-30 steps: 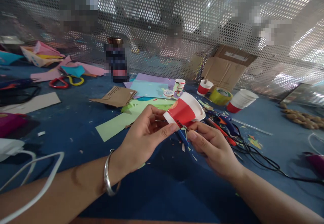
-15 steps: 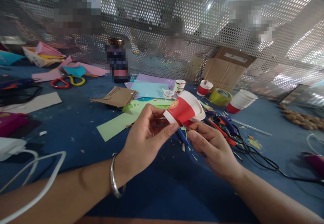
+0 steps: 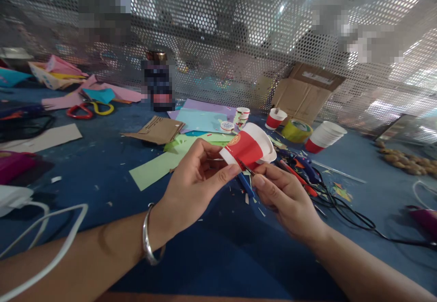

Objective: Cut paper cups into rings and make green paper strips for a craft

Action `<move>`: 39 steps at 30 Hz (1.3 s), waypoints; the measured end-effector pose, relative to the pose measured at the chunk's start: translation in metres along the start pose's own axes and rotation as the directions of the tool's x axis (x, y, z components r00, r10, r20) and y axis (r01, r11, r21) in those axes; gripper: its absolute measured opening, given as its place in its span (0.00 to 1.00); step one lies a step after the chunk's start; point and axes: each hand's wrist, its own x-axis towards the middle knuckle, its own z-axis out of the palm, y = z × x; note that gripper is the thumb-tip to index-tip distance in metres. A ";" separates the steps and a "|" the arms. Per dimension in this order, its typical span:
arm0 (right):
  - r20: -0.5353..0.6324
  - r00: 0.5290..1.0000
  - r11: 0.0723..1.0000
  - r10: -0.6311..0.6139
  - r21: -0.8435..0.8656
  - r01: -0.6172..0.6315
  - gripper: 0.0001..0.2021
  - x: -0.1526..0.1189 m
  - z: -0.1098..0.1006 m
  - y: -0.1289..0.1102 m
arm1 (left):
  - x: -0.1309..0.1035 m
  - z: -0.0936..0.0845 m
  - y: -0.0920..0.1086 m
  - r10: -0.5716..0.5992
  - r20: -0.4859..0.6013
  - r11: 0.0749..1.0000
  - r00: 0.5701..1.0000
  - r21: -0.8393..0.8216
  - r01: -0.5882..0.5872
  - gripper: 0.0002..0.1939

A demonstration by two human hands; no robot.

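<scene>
A red and white paper cup (image 3: pixel 248 145) lies tilted on its side in the air, its mouth to the upper right. My left hand (image 3: pixel 198 181) is closed on the cup's base end, thumb below and fingers behind. Between the thumb and fingers of my right hand (image 3: pixel 285 199) is a thin dark metal tool (image 3: pixel 247 168), its tip touching the red side of the cup near the base. The rest of that tool is hidden in the hand. Just behind the held cup shows another white rim (image 3: pixel 269 157).
On the blue table (image 3: pixel 211 256) are green paper (image 3: pixel 153 170), cardboard (image 3: pixel 159 130), scissors (image 3: pixel 80 111), yellow tape (image 3: pixel 297 130), stacked cups (image 3: pixel 326 136), and a blue glue gun (image 3: pixel 309 168) with black cable. White cable (image 3: pixel 73 234) crosses near my left forearm. Perforated metal stands behind.
My left hand and wrist have shifted slightly left. The cup and the tool tip have hardly moved.
</scene>
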 end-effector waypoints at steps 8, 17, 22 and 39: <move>-0.010 0.999 0.999 -0.034 -0.040 0.034 0.15 -0.002 0.000 -0.001 | -0.002 0.000 0.001 0.161 -0.043 0.977 0.986 0.148 -0.154 0.17; -0.035 0.998 0.999 -0.044 -0.019 0.043 0.14 0.000 0.002 0.002 | -0.006 0.002 -0.010 0.122 -0.025 0.972 0.992 0.204 -0.115 0.17; -0.016 0.999 0.999 -0.038 -0.017 0.038 0.15 0.001 0.001 0.001 | -0.004 -0.001 -0.009 0.108 0.011 0.971 0.994 0.214 -0.108 0.17; 0.017 1.000 1.000 -0.023 -0.019 0.023 0.13 -0.001 0.003 0.000 | -0.005 0.002 -0.006 0.087 0.033 0.967 0.996 0.237 -0.092 0.16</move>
